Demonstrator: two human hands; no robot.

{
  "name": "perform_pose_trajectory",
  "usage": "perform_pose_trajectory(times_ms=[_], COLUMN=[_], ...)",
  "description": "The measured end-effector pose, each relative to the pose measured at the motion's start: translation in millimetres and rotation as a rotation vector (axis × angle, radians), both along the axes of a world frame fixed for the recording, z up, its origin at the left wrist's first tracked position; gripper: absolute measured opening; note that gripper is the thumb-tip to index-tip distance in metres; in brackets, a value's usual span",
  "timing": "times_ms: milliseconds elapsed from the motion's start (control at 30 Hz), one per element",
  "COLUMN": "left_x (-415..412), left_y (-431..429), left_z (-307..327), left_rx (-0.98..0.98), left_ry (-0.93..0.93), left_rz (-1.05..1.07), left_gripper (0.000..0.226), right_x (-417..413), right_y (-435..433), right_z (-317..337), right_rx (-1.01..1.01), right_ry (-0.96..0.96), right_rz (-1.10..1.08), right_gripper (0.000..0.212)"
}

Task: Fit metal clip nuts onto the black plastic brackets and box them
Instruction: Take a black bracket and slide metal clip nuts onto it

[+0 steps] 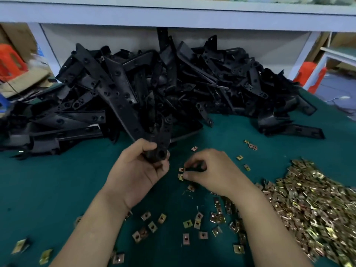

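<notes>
Nearest, on the mat: scattered clip nuts [192,224] lie loose on the green mat [48,189], between and in front of the two forearms.
Right side: a heap of clip nuts [308,205] spreads out to the right of the right forearm and touches the loose ones.
Right hand: the right hand [212,170] is palm down, its fingertips [185,176] bunched together and pinching a clip nut [181,177] at mat level. I cannot tell whether the nut is lifted clear. A second nut sits just above it.
Left hand: the left hand [138,170] is palm up, with fingers and thumb curled round the lower end of a bracket [157,151].
Bracket axis: the long axis runs from the left hand up and away to the left, over the pile. The holed end points down towards the right hand.
Deciding relation: the pinched nut lies just right of and below the bracket's held end, near but not touching. The right hand is the nearer one, so fitting likely means carrying the nut a short way left and up onto that end.
Step in hand: picking a nut; none shows on this bracket yet.
Behind: a pile of brackets [173,83] fills the back of the mat.
Farthest: a white shelf frame [173,16], an orange stool [11,62] and a cardboard box [19,35]. Which box takes the finished parts I cannot tell.
</notes>
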State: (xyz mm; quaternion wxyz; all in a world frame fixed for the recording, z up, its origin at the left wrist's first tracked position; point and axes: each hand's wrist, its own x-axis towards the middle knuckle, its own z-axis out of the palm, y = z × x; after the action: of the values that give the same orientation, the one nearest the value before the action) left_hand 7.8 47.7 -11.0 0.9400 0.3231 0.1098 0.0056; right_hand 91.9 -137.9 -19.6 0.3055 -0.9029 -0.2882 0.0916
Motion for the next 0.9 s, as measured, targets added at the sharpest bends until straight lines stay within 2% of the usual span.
perform_pose_trajectory(times_ms=[100,133,200,267,333,433,500,600,667,767,900], left_x=[-0.6,-1.2,-2.2,-3.5,-4.3,-3.9,-4.2,-4.5,-5.0,-4.7,-4.6], left_y=[2.3,2.8,3.5,5.0,5.4,3.7,3.5,3.9,3.2,3.5,3.7], left_z=[0.8,0.9,0.5,-0.4,-1.2,-2.3,-2.0,-1.9,-0.8,-1.4,-3.0], left_rx=[0.006,0.008,0.062,0.166,0.228,0.165,0.13,0.134,0.16,0.179,0.221], left_ry=[-0.014,-0.039,-0.09,-0.112,-0.13,-0.119,-0.094,-0.12,-0.121,-0.109,-0.097], left_rz=[0.006,0.001,-0.009,-0.001,0.0,0.018,0.037,0.041,0.033,0.018,0.03], left_gripper=[0.028,0.025,0.033,0.038,0.032,0.024,0.038,0.052,0.056,0.058,0.081], right_x=[-2.1,-3.0,-3.7,-3.4,-4.9,-7.9,-9.5,-14.7,-18.1,-19.4,-21.0], right_y=[7.4,10.2,13.7,14.2,14.8,17.1,19.9,24.1,25.0,24.0,22.8], right_z=[-7.0,-8.5,-8.1,-10.8,-12.6,-9.9,-3.1,6.7,10.5,15.1,18.1], right_rx=[0.024,0.021,0.037,0.058,0.086,0.303,0.537,0.889,1.027,1.139,1.156], right_ry=[-0.059,-0.07,-0.061,-0.043,-0.023,0.01,0.1,0.425,0.62,0.744,0.717], right_rz=[-0.028,-0.024,-0.024,-0.02,-0.012,-0.018,-0.025,0.032,0.082,0.107,0.097], right_gripper=[0.027,0.021,0.002,0.011,0.014,0.016,0.017,0.015,0.012,0.014,0.02])
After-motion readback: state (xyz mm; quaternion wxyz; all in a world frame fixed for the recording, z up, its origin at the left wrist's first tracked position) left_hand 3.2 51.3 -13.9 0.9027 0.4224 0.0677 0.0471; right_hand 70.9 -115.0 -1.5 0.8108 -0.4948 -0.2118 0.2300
